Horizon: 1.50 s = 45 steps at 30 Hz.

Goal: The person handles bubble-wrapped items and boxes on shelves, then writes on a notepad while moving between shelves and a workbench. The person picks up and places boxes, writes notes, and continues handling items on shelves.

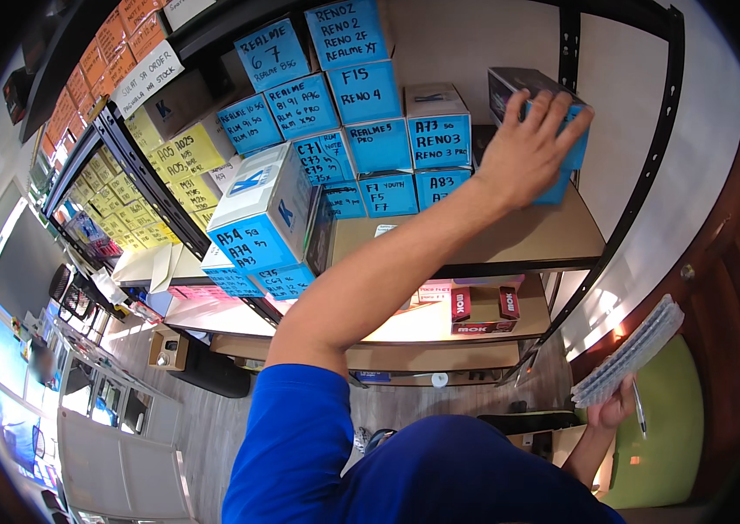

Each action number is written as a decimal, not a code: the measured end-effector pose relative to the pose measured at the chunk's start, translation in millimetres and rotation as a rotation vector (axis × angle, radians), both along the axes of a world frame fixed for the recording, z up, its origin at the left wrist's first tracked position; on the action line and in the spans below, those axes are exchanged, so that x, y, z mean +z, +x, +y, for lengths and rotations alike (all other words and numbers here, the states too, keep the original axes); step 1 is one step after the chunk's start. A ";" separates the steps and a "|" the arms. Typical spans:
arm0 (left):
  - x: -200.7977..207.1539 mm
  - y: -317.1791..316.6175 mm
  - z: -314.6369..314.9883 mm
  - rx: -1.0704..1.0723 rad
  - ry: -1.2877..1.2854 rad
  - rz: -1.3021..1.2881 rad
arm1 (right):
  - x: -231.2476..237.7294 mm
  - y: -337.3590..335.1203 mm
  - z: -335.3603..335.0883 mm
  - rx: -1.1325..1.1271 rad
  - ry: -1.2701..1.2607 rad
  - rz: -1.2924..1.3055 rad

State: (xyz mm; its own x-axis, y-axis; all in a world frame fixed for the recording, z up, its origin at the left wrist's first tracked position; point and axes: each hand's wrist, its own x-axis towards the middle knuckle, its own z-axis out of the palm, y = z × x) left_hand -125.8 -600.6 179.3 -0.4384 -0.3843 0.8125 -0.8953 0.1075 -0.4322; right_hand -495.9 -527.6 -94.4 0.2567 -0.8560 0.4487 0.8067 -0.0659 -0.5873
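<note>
Yellow boxes (185, 155) filled a rack on the left. Nearer, a white box (254, 203) with a blue end sat atop others. Blue boxes (378, 144) stood stacked along the back of the shelf (544, 230), behind the left forearm.

At the shelf's right end, inside the black post (670, 87), was the dark box (574, 150) with a blue front. The left hand (529, 155) lay over its top and front, fingers parted and bent; the thumb's place and how firmly it gripped could not be told. Nor could it be told whether the box's base rested fully on the board.

The box looked like thin, smooth card: probably light and fairly stiff, though its load was unseen. Its walls would likely dent under a hard pinch, so the surest hold seemed to be across two opposite sides, or with support underneath.

Lowest and furthest right, the right hand (614, 407) was closed around a grey bundle (632, 351), apparently bendable, with a pen (640, 412) beside its fingers.
</note>
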 end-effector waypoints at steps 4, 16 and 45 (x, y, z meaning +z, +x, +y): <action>-18.3 4.0 -19.6 0.076 0.011 -0.015 | -8.2 -5.1 4.8 -0.071 0.052 -0.012; -43.2 37.9 -20.2 0.121 0.204 0.118 | -13.1 -3.8 -2.4 -0.076 0.080 0.032; -27.2 136.4 359.2 -0.284 -0.879 1.106 | 3.2 49.9 -8.6 0.002 0.106 0.088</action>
State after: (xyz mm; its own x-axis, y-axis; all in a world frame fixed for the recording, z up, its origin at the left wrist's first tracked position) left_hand 10.5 -241.4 152.1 0.5863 0.4019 0.7034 -0.8028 0.4043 0.4382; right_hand -446.0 -536.2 -91.1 0.2932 -0.8967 0.3316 0.7517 0.0019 -0.6595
